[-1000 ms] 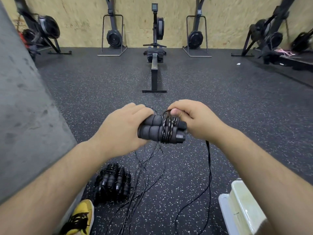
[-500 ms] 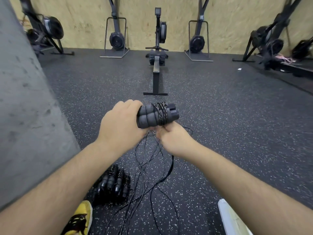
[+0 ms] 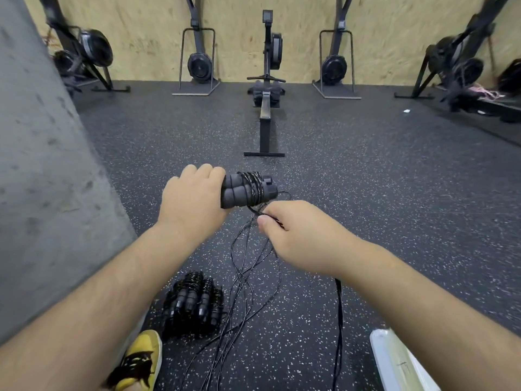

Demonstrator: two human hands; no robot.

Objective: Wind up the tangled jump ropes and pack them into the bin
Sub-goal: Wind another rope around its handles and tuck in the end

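head: left hand (image 3: 194, 198) grips handles (image 3: 248, 190).

Soft, even indoor light through a wide-angle lens.
Shadows lie faint on the speckled floor (image 3: 366, 193); straight lines bow at the edges, and the corner exercise machines (image 3: 93, 49) are smeared with blur.

No words or numbers can be read here. The white bin (image 3: 394, 362) at 5 o'clock has a faint dark mark on its side, too dim to tell if it is a letter. The little screen (image 3: 267, 16) on top of the rowing machine (image 3: 265, 108) at 12 o'clock is too small and dark to read. The yellow shoe (image 3: 141, 359) at 7 o'clock has a black pattern that spells nothing clear.
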